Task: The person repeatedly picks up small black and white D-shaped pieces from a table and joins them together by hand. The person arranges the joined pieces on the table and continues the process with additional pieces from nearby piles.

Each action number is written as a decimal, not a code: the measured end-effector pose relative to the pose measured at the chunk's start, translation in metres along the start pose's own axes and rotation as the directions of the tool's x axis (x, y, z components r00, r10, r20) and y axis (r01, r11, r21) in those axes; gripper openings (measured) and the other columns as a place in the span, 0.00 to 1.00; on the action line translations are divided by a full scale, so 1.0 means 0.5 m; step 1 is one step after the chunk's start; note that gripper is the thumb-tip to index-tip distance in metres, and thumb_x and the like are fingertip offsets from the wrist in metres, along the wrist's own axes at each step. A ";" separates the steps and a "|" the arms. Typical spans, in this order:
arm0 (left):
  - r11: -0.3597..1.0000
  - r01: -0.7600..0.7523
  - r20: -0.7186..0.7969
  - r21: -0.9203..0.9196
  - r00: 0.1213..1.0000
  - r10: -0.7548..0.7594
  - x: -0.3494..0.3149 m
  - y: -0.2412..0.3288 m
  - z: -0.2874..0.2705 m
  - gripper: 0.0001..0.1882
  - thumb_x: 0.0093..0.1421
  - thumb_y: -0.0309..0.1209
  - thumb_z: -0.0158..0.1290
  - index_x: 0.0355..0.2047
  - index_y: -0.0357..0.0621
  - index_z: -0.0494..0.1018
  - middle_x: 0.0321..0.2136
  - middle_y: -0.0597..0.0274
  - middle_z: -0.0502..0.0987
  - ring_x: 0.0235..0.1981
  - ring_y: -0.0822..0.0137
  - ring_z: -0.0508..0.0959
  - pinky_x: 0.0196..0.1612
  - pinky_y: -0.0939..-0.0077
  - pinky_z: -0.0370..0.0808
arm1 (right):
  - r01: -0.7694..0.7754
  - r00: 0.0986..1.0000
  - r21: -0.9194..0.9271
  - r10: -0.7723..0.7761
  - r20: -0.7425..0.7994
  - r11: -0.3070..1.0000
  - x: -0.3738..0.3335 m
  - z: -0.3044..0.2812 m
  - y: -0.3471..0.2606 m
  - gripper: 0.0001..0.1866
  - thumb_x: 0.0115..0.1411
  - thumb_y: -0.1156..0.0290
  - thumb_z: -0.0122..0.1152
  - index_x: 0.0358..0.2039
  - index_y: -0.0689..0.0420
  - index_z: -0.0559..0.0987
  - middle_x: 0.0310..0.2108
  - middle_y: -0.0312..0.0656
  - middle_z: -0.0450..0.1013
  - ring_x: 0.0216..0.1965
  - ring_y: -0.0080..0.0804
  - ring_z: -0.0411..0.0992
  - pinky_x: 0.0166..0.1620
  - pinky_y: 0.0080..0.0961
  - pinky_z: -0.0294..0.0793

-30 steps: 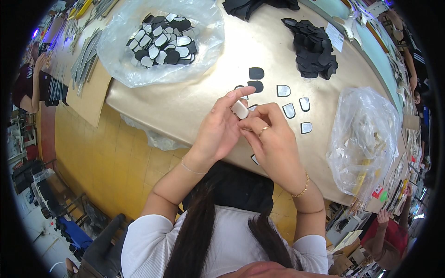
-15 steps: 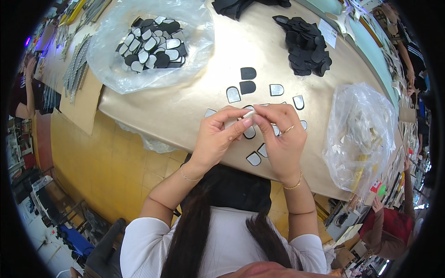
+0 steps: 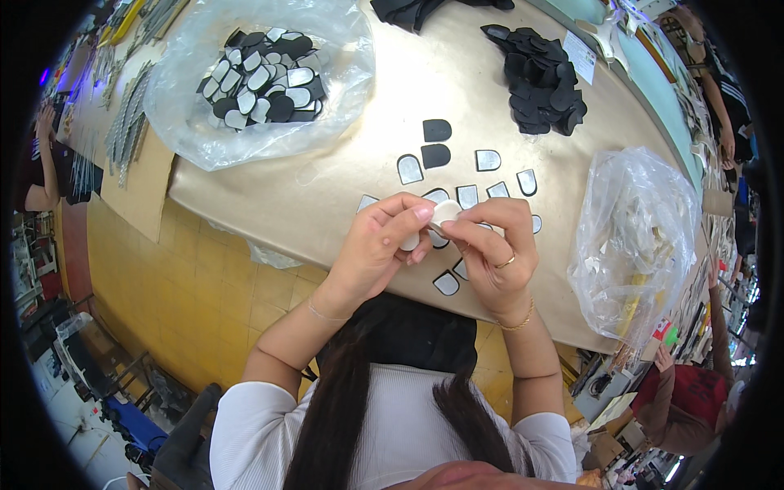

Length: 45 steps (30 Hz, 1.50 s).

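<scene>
Between my two hands, above the table's near edge, is a small white piece with a rounded end [image 3: 446, 212]. My left hand [image 3: 382, 238] pinches its left side with thumb and forefinger. A second whitish piece [image 3: 410, 242] sits lower in the same hand, against the curled fingers. From the other side, my right hand [image 3: 496, 245] grips the rounded piece in a pinch. Beneath and around the hands lie several arch-shaped pieces [image 3: 487, 160], silver-white with black borders, some partly hidden by my fingers. Two all-black arch-shaped pieces [image 3: 436, 155] lie farther off.
A clear plastic bag [image 3: 184, 122] at the far left holds many black and silver pieces. A heap of black pieces [image 3: 545, 82] lies far right, near a paper sheet [image 3: 579, 57]. Another clear bag [image 3: 600, 269] with whitish scraps stands at right. Other people work at both sides.
The white piece has turned so its rounded face shows more. My right fingers have shifted down along it, and more arch-shaped pieces show behind my hands.
</scene>
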<state>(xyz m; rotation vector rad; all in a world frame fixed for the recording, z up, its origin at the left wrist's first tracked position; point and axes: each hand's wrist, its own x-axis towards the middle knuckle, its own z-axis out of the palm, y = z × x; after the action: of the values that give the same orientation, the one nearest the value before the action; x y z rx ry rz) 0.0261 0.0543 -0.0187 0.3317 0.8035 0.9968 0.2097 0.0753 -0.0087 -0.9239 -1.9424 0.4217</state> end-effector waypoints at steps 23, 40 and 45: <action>-0.109 -0.456 0.449 0.883 0.756 0.477 0.048 0.022 -0.033 0.08 0.60 0.25 0.62 0.40 0.39 0.80 0.46 0.57 0.83 0.38 0.58 0.85 0.40 0.70 0.82 | -0.614 0.617 -0.215 0.632 0.470 0.759 0.160 0.033 0.126 0.11 0.55 0.67 0.70 0.32 0.63 0.86 0.25 0.48 0.81 0.27 0.36 0.80 0.35 0.29 0.78; -0.177 -0.357 0.398 0.917 0.841 0.367 0.051 0.029 -0.024 0.06 0.61 0.30 0.62 0.38 0.45 0.80 0.54 0.58 0.80 0.36 0.56 0.85 0.36 0.67 0.82 | -0.580 0.604 -0.284 0.637 0.479 0.764 0.167 0.042 0.134 0.11 0.55 0.66 0.70 0.31 0.63 0.87 0.22 0.44 0.81 0.23 0.27 0.77 0.29 0.24 0.74; -0.201 -0.327 0.379 0.923 0.859 0.343 0.053 0.033 -0.016 0.06 0.63 0.31 0.61 0.38 0.44 0.79 0.54 0.58 0.80 0.35 0.55 0.84 0.35 0.65 0.82 | -0.478 0.674 -0.384 0.610 0.416 0.790 0.149 0.048 0.130 0.11 0.56 0.63 0.71 0.29 0.59 0.84 0.26 0.41 0.79 0.30 0.33 0.76 0.39 0.33 0.71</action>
<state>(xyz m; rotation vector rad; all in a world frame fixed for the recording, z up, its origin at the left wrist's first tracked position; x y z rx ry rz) 0.0178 0.0846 -0.0260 2.0796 1.4515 0.6245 0.1950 0.1756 -0.0171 -1.7282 -2.2008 0.8763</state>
